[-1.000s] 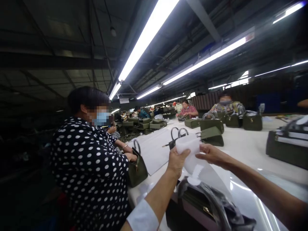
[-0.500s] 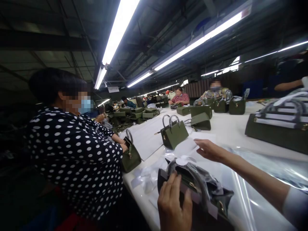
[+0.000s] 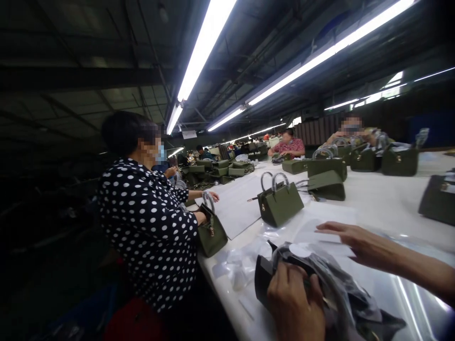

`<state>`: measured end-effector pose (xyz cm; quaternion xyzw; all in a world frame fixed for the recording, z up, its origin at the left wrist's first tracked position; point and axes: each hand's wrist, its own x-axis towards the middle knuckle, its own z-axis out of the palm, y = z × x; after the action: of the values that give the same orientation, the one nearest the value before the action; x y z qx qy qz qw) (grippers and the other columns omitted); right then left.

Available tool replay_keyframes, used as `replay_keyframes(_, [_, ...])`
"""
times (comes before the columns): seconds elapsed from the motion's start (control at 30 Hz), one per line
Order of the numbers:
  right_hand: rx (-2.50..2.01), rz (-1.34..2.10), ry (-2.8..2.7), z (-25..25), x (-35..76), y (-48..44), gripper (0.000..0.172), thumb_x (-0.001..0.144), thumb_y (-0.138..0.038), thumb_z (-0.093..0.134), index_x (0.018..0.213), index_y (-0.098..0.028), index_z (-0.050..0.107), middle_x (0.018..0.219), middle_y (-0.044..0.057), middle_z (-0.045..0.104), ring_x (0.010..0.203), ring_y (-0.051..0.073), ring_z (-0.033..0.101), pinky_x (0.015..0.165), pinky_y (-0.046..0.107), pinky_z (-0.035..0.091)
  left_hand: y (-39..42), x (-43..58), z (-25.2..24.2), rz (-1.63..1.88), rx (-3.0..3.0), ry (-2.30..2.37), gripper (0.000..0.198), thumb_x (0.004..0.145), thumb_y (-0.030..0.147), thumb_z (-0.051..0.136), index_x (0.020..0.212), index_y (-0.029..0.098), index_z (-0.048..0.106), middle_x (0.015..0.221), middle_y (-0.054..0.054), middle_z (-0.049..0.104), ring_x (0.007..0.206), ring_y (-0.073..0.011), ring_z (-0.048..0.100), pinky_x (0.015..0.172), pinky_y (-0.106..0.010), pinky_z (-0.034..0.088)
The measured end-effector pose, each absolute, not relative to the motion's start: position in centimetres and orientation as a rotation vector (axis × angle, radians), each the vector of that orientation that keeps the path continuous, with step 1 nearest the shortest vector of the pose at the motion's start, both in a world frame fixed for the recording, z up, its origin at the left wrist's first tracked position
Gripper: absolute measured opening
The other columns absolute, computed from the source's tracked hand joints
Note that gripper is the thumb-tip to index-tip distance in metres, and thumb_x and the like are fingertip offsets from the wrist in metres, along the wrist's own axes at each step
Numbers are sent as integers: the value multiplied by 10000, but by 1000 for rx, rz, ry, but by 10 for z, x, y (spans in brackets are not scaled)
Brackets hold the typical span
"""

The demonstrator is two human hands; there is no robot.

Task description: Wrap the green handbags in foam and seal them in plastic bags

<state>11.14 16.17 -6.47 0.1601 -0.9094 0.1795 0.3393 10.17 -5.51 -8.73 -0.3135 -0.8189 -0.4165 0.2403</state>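
Because the left hand (image 3: 293, 303) has only a loose grip on the dark handbag wrapped in crinkled grey plastic (image 3: 320, 289) at the near edge of the white surface (image 3: 373, 203), the slippery wrap could let the bag slide off. The right hand (image 3: 350, 239) hovers open and empty over the thin white paper sheet (image 3: 320, 232). Half a second ago the olive-green handbag with looped handles (image 3: 280, 201) stood further left in view, and the right hand was lower over the sheet.

Both forearms are bare, the left hand (image 3: 295, 308) and right hand (image 3: 350, 237) without gloves or rings.
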Motion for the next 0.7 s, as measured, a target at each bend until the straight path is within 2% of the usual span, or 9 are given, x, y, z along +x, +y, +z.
replay_keyframes(0.07, [384, 489, -2336, -81, 112, 169, 458, 765, -87, 316, 955, -309, 669, 1064, 64, 621, 949, 155, 594, 797, 244, 457, -52, 100, -96, -1099, -834, -2224, 216, 778, 249, 481, 932, 183, 617, 902, -151, 612, 781, -291, 587, 673, -409, 464])
replay_keyframes(0.13, [408, 473, -2330, -89, 114, 177, 488, 811, -109, 276, 1030, -355, 635, 1146, 51, 584, 1017, 163, 565, 809, 285, 459, -48, 100, -107, -1044, -814, -2202, 428, 753, 262, 536, 1168, 162, 518, 1096, -184, 564, 896, -324, 569, 753, -429, 457])
replay_keyframes(0.2, [542, 403, -2351, -87, 115, 183, 499, 835, -144, 253, 1141, -393, 557, 1207, 33, 542, 1074, 166, 532, 811, 297, 469, -43, 101, -116, -986, -811, -2173, 586, 726, 261, 571, 1278, 147, 413, 1176, -203, 521, 945, -346, 553, 780, -433, 449])
replay_keyframes(0.3, [743, 234, -2407, -74, 112, 184, 483, 839, -189, 281, 1242, -386, 461, 1251, 27, 502, 1111, 165, 502, 828, 281, 477, -34, 104, -118, -924, -772, -2233, 594, 647, 221, 625, 1220, 158, 482, 1062, -205, 579, 839, -348, 580, 715, -434, 450])
replay_keyframes(0.4, [819, 209, -2327, -68, 104, 183, 519, 755, -257, 469, 1267, -336, 446, 1238, 68, 510, 1099, 193, 512, 826, 284, 487, -28, 104, -104, -918, -674, -2428, 547, 557, 130, 643, 1099, 168, 575, 904, -171, 615, 723, -331, 589, 642, -423, 438])
replay_keyframes(0.53, [863, 341, -2309, -75, 102, 184, 686, 617, -219, 585, 1278, -304, 424, 1271, 78, 473, 1140, 223, 474, 878, 290, 468, -29, 98, -83, -1075, -724, -2551, 378, 604, 113, 577, 976, 149, 635, 868, -162, 637, 712, -333, 593, 621, -413, 422])
replay_keyframes(0.63, [607, 399, -2412, -73, 121, 166, 715, 658, -205, 532, 1335, -313, 331, 1334, 42, 405, 1193, 242, 413, 970, 329, 398, -32, 95, -77, -1201, -737, -2560, 316, 664, 83, 484, 922, 159, 649, 847, -153, 650, 744, -325, 594, 645, -412, 406])
replay_keyframes(0.7, [302, 400, -2350, -68, 138, 141, 697, 727, -286, 499, 1374, -317, 240, 1383, 30, 329, 1229, 272, 358, 1018, 395, 340, -33, 94, -80, -1316, -815, -2492, 324, 669, 81, 474, 922, 181, 650, 859, -160, 646, 783, -321, 587, 682, -412, 394])
